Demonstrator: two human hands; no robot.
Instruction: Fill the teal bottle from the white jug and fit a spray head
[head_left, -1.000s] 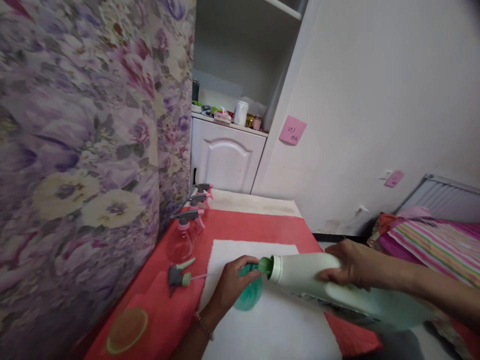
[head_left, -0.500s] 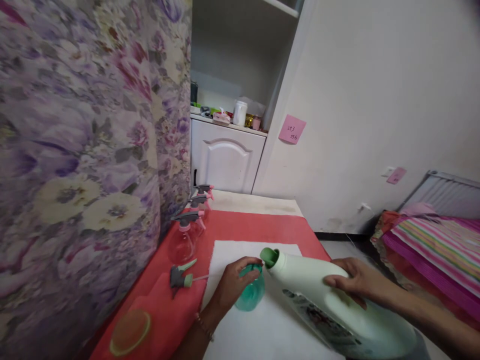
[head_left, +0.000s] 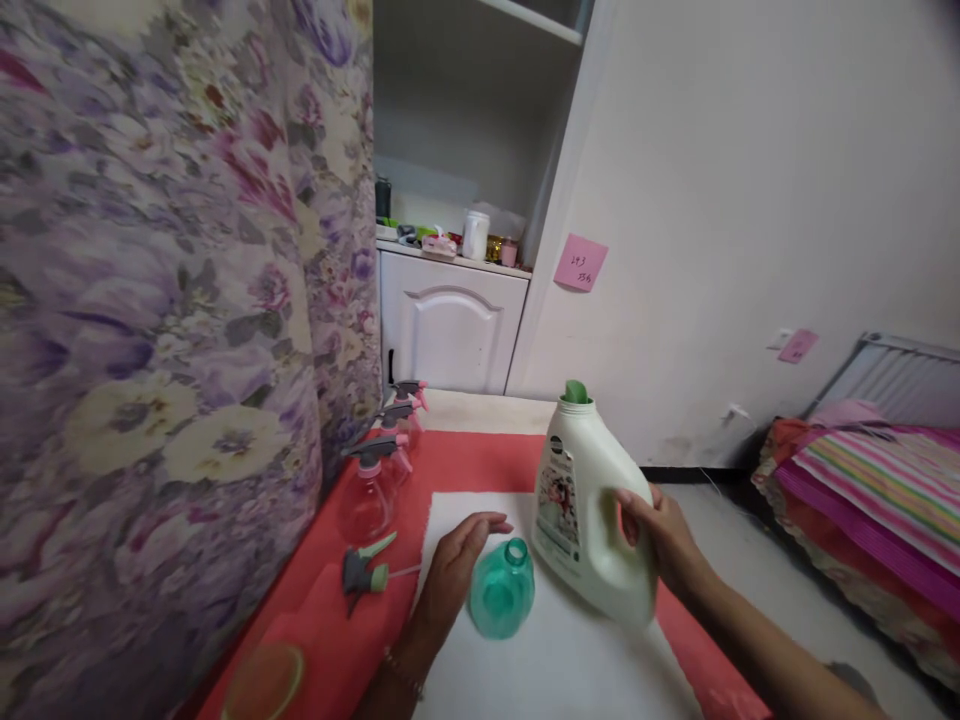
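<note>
Right grip [head_left: 660, 545] was clasped around the handle of a white detergent jug [head_left: 589, 500], which stood nearly upright, tilted slightly, on the white cloth [head_left: 555, 660] with its green spout [head_left: 576, 391] on top. Left grip [head_left: 454, 570] lay loose and unclenched against the side of an uncapped teal spray bottle [head_left: 501, 600] on that cloth. Just beside it on the red bench [head_left: 480, 455] lay a detached trigger sprayer [head_left: 365, 570], with pink-topped spray bottles [head_left: 375, 480] farther back.

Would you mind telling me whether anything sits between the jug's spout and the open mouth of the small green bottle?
Nothing visible does. The jug stands upright in the right hand, beside the green bottle, whose open neck is uncovered; the left hand rests against its far side.
</note>
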